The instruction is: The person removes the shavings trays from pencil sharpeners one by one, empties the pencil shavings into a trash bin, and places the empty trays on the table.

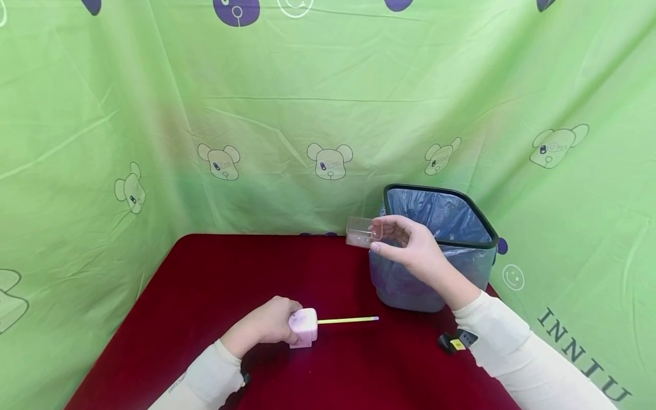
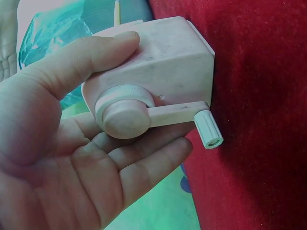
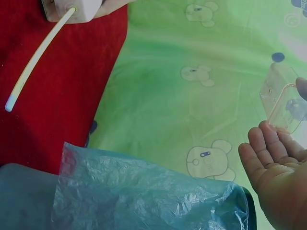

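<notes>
My left hand point(image 1: 271, 323) grips a pale pink hand-crank pencil sharpener point(image 1: 307, 326) low over the table's middle. In the left wrist view the thumb lies over the sharpener body point(image 2: 177, 57), with fingers beneath; its crank handle point(image 2: 209, 129) faces the camera. A yellow pencil point(image 1: 348, 320) sticks out of the sharpener, its purplish end pointing right. Farther back, my right hand point(image 1: 415, 245) pinches a clear plastic shavings drawer point(image 1: 357, 233) between thumb and fingers, in front of the bin's left rim. In the right wrist view the drawer point(image 3: 279, 93) is partly cut off by the frame edge.
A bin point(image 1: 410, 287) with a dark rim and a bluish plastic bag point(image 1: 435, 213) stands at the back right of the red-covered table point(image 1: 256, 267). Green patterned cloth point(image 1: 328, 85) hangs behind and on both sides. A small black and yellow object point(image 1: 451, 343) is by the right sleeve.
</notes>
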The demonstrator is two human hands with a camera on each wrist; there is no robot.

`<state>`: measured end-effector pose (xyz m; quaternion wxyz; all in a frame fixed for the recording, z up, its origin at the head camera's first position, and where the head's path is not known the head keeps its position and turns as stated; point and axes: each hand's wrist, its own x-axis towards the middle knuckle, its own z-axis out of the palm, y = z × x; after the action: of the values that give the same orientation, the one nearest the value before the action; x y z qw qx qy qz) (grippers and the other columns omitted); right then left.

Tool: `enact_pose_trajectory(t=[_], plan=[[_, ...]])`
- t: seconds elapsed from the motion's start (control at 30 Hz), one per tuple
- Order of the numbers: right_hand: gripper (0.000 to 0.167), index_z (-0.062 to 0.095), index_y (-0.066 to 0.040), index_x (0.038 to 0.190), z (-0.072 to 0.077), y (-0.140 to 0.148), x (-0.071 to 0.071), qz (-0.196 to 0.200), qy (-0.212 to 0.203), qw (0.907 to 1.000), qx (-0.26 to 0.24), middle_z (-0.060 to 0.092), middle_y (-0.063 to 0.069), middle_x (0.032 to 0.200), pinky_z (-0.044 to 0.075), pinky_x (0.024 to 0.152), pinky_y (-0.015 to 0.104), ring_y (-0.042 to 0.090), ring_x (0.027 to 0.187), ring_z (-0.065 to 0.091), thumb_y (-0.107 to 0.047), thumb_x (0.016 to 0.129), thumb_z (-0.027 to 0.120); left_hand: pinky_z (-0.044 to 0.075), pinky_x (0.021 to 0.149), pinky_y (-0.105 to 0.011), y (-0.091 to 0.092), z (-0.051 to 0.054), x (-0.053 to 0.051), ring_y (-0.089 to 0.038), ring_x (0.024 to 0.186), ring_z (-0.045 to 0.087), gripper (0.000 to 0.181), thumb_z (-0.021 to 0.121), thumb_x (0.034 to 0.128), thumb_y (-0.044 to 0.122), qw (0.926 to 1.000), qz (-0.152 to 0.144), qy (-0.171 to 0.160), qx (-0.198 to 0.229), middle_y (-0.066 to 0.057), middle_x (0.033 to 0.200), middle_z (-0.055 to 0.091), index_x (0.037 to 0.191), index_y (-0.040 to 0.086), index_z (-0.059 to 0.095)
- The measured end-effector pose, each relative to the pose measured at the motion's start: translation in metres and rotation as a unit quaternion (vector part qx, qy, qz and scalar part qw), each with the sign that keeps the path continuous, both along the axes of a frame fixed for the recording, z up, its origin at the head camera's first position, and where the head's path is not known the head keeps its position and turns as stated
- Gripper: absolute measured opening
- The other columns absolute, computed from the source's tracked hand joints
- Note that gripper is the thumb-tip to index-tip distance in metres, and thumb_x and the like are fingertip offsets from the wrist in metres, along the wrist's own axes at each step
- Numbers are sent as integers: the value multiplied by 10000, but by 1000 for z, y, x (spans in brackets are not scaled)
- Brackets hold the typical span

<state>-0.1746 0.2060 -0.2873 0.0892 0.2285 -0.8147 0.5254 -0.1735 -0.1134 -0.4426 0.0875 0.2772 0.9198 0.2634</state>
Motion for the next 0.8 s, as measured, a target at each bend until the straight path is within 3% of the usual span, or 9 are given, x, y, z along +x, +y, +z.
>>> enact_pose_trajectory(t=[0.5,0.8], plan=[[492,609,-26,1335,-12,-4,4,105,-8,9999,-8,696,128,1224,510,1019,398,173,1111,668,-88,882,790,500,649,-279,-1,0,-1,-95,718,558,502,891,675,198,10000,10,-43,39,39,880,674,1118,44,713],[497,622,-74,1336,-19,-4,8,52,-53,10000,28,690,94,1227,516,983,278,184,1102,663,-118,875,803,490,637,-267,0,0,-1,-88,704,552,484,887,667,185,10000,6,-40,58,55,851,659,1098,47,715]])
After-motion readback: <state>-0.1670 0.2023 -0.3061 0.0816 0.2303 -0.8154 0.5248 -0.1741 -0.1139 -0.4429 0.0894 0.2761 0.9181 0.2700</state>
